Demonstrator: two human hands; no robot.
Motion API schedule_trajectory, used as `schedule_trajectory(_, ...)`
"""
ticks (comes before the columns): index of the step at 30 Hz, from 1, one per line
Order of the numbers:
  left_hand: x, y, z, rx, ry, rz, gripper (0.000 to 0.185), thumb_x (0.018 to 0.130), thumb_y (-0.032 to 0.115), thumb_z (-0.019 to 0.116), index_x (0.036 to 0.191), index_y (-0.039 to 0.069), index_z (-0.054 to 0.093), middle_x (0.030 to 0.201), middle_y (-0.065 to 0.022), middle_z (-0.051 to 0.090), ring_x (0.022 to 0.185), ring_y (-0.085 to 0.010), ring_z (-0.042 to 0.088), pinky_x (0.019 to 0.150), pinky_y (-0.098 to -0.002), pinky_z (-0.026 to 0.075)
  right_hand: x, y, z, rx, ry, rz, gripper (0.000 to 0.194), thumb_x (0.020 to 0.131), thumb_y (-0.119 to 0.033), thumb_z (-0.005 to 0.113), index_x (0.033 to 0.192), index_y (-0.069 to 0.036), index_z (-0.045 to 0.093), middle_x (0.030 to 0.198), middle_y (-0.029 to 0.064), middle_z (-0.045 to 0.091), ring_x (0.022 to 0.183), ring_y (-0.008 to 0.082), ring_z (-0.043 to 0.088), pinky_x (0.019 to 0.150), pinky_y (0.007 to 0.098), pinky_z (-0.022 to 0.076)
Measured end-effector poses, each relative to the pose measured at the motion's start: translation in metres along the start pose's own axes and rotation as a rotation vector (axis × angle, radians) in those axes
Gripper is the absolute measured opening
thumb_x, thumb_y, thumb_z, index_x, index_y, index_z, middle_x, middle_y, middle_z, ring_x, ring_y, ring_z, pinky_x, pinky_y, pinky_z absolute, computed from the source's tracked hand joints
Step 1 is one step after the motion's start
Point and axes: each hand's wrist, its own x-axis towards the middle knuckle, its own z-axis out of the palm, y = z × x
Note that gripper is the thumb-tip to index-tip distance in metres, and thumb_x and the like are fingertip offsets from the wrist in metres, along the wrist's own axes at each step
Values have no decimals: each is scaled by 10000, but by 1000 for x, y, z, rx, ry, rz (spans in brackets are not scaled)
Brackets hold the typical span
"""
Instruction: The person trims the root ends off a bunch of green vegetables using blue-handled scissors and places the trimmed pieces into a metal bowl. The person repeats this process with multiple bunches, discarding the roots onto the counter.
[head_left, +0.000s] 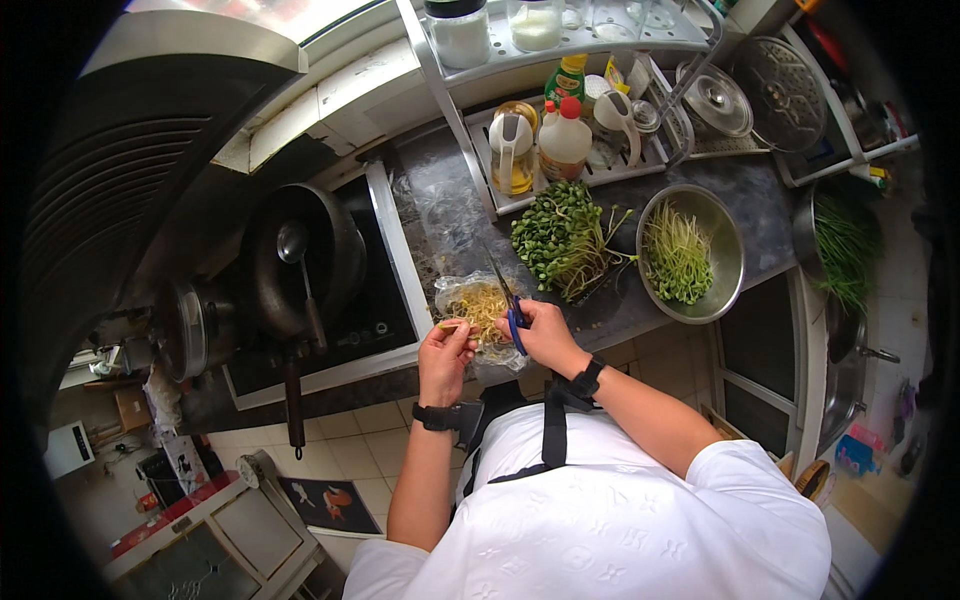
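Observation:
My left hand (448, 356) pinches a thin sprout (450, 326) between thumb and fingers. In my right hand (544, 334) are blue-handled scissors (516, 319), their blades pointing away from me over the counter. Beneath and between both hands lies a heap of yellowish sprout trimmings (484, 304) on clear plastic film (456, 285). A dense clump of green leafy sprouts (555, 232) sits just beyond my right hand. Right of it, a steel bowl (733, 259) holds cut pale-stemmed sprouts (679, 255).
Left of my hands are a cooktop (375, 292) and a wok (259, 307) with a ladle (292, 244). A rack (450, 112) with oil jugs (511, 150) and bottles (564, 139) stands behind the sprouts. At far right is a pot of long green stalks (847, 240).

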Motion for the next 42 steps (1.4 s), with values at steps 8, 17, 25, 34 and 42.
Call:
schedule_trajectory(8, -10, -8, 11, -32, 73, 275, 73, 990, 118, 741, 1004, 61, 698, 832, 24, 644, 637, -52, 497, 577, -215, 391, -23, -25, -27, -319, -347, 58, 543, 932, -519, 731, 750, -19, 624, 635, 135, 627, 566, 262, 588, 581, 388, 466)
schedule_trajectory(17, -11, -26, 13, -121, 102, 287, 98, 977, 136, 762, 982, 73, 687, 848, 30, 643, 636, -47, 478, 579, -210, 368, -42, -23, -35, -185, -641, 322, 656, 964, -633, 649, 740, -16, 644, 605, 96, 613, 537, 180, 585, 533, 355, 439)
schedule_trajectory(25, -6, -43, 6, -99, 164, 215, 108, 973, 136, 767, 959, 77, 678, 813, 27, 636, 626, -55, 493, 565, -215, 374, -45, -19, -39, -25, -664, 417, 673, 978, -627, 639, 693, -18, 622, 581, 47, 607, 464, 125, 564, 457, 285, 431)
schedule_trajectory(34, 9, -51, -1, -112, 159, 59, 123, 984, 149, 753, 964, 81, 653, 806, 11, 633, 623, -70, 526, 537, -216, 402, -43, -7, -43, -53, -653, 456, 665, 980, -620, 640, 687, -23, 629, 580, 52, 631, 446, 130, 573, 452, 289, 440)
schedule_trajectory(42, -16, -35, 1, 106, 89, 23, 134, 1003, 137, 716, 946, 60, 622, 966, -89, 753, 674, -95, 631, 561, -224, 475, -45, 4, -42, -40, -549, 476, 574, 964, -570, 693, 796, -21, 672, 598, 50, 637, 475, 139, 605, 493, 283, 491)
